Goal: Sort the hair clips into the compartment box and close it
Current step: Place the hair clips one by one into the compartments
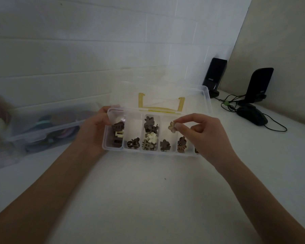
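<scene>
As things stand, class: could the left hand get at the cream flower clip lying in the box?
Probably yes. The lid stands open, so the cream flower clip lies uncovered. But the left hand grips the box by its left end and would have to let go first.

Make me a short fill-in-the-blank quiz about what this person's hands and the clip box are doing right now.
1. The right hand pinches a beige hair clip shaped like a ____.
2. The left hand grips the ____ end of the compartment box.
3. The box's clear lid stands ____.
4. Two black speakers stand on the table to the ____ of the box.

Missing words: flower; left; open; right
</scene>
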